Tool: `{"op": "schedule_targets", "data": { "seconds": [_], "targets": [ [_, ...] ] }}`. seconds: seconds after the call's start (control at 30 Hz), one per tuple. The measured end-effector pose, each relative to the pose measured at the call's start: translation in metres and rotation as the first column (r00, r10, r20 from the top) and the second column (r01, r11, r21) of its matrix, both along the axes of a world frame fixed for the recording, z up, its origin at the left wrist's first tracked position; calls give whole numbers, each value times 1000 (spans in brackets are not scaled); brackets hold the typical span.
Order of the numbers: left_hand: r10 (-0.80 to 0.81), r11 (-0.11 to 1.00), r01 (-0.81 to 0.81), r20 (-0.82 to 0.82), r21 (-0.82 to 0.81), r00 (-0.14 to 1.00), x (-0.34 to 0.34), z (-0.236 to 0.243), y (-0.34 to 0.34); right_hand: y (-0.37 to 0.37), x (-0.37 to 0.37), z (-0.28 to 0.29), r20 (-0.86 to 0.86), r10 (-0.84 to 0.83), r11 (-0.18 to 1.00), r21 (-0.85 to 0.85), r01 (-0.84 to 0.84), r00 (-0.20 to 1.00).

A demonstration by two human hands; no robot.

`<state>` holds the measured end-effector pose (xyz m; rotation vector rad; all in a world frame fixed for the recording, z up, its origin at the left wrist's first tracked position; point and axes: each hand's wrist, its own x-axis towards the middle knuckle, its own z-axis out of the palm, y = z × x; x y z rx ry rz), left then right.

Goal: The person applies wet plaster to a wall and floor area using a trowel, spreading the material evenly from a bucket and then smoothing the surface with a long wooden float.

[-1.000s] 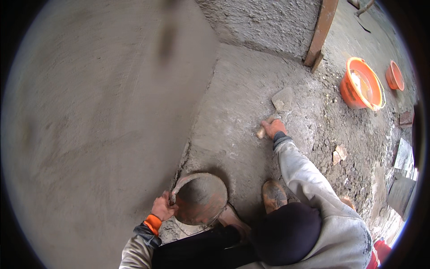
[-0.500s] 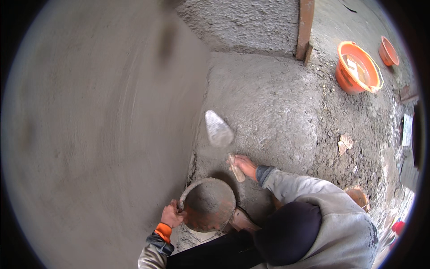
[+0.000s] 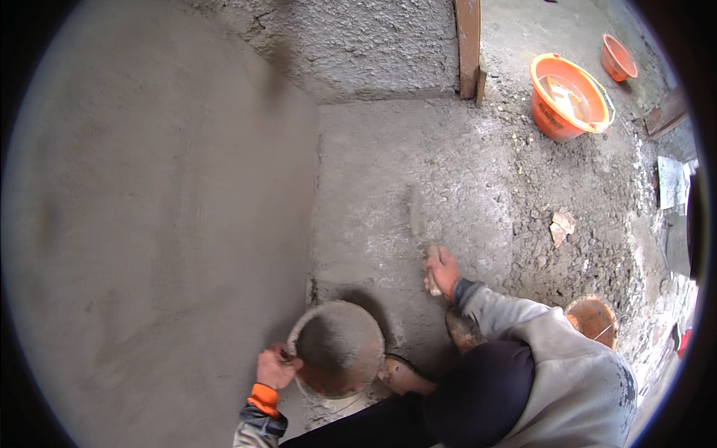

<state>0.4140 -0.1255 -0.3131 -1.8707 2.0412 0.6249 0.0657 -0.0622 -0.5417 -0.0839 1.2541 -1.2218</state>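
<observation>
We're holding a near bucket [image 3: 330,379], ideally steady, left hand [image 3: 277,368] gripping its left edge, right hand [image 3: 446,273] gripping a trowel [image 3: 417,216].

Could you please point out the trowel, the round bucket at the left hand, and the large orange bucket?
Trowel [image 3: 417,215]: head view, on the blurred blade.
Round bucket [image 3: 330,379]: head view, on the reddish inner wall.
Large orange bucket [image 3: 551,121]: head view, on the outer wall.

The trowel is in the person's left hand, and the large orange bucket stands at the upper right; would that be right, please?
Not quite: the head view shows the trowel in the person's right hand; the large orange bucket does stand at the upper right.
</observation>
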Motion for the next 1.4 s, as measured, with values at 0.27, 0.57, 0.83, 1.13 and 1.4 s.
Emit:
{"op": "schedule_targets", "data": {
  "seconds": [0.27,0.57,0.83,1.13,1.4],
  "targets": [
    [38,986,-68,-188,-154,981,-24,3,-35,40,-82,25,-288,824,542,151,-826,488],
    [85,973,-157,-371,-168,925,-59,-7,-56,35,-170,41,-387,263,947,280,-159,884],
    [223,953,-285,-399,-104,889,-90,-20,-83,-90,-96,16,-414,451,884,85,-459,791],
    [206,952,-283,-442,-117,873,-89,-30,-87,11,-160,-5,-466,-431,864,35,503,773],
    [192,951,-280,-458,-132,868,-103,-29,-98,-168,-134,12,-188,175,976,-94,-195,966]
  ]
}}
